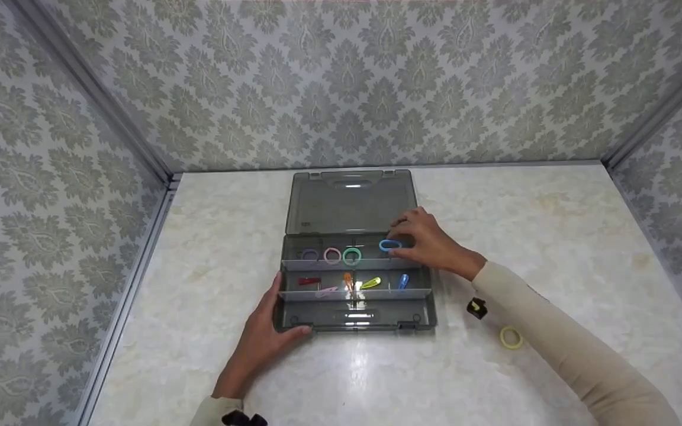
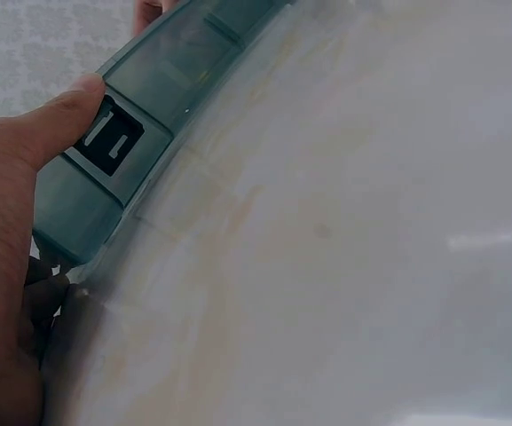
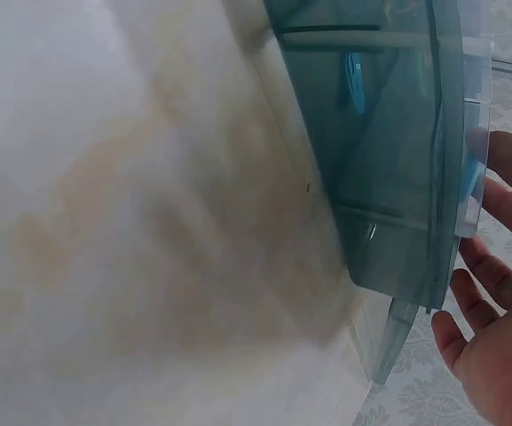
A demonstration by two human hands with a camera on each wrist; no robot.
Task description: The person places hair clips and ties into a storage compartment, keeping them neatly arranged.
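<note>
A grey see-through organizer box [image 1: 317,313] lies with its lid [image 1: 350,204] folded back. My left hand [image 1: 261,331] grips its front left corner, thumb at the front wall and fingers along the side. Over the right end of the back row, my right hand [image 1: 427,239] pinches a blue hair tie [image 1: 389,245] between thumb and fingers. That row also holds a purple hair tie [image 1: 309,255], a pink one [image 1: 332,255] and a green one [image 1: 352,256]. In the middle row are several hair clips, among them a red clip [image 1: 309,281] and a blue clip [image 1: 404,281].
On the table [image 1: 199,319], a yellow hair tie [image 1: 511,338] lies to the right of the box, beside the right sleeve [image 1: 560,337]. Patterned walls [image 1: 347,77] stand behind and at both sides of the table.
</note>
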